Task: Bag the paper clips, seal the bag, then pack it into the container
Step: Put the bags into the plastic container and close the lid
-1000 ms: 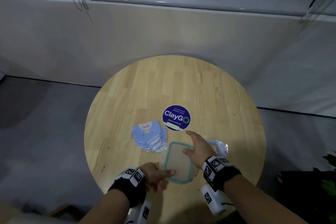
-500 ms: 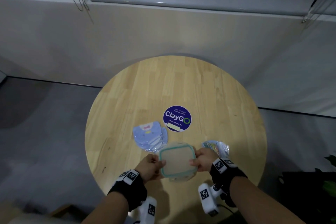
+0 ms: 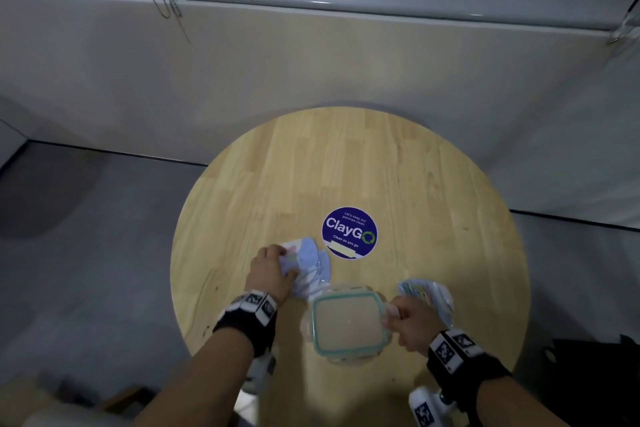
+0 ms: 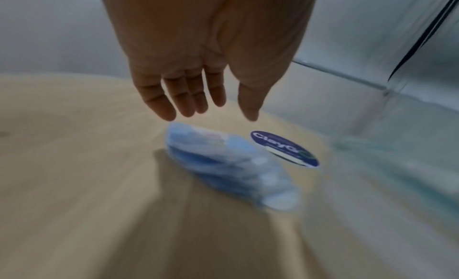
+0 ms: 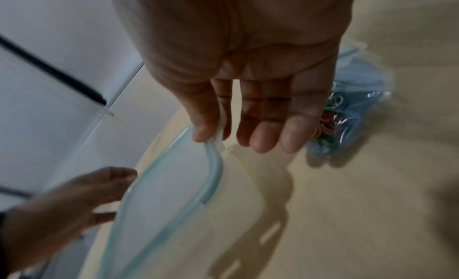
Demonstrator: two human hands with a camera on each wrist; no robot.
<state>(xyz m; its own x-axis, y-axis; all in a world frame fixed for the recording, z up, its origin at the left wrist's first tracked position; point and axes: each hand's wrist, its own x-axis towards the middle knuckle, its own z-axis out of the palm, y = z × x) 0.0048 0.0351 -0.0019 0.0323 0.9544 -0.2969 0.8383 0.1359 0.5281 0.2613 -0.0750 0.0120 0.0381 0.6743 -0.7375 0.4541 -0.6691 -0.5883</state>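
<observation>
A clear container lid [image 3: 349,322] with a teal seal hangs tilted just above the table near its front edge. My right hand [image 3: 403,317] pinches the lid's [image 5: 174,185] right tab between thumb and index finger, as the right hand [image 5: 216,132] shows in the right wrist view. Coloured paper clips [image 5: 330,116] lie in a clear wrapper [image 3: 427,295] just right of that hand. My left hand [image 3: 273,263] reaches over a stack of pale blue bags [image 3: 311,262]. In the left wrist view that hand [image 4: 201,106] has straight fingers spread above the bags [image 4: 223,165]. No container body shows.
The round wooden table [image 3: 433,191] carries a blue ClayGo sticker [image 3: 349,232] behind the bags. A grey wall stands beyond the table, with dark floor to the left and right. The table's rim runs just below my wrists.
Half a second ago both hands held the lid. My left hand has let go and moved left and forward over the blue bags. My right hand holds the lid alone.
</observation>
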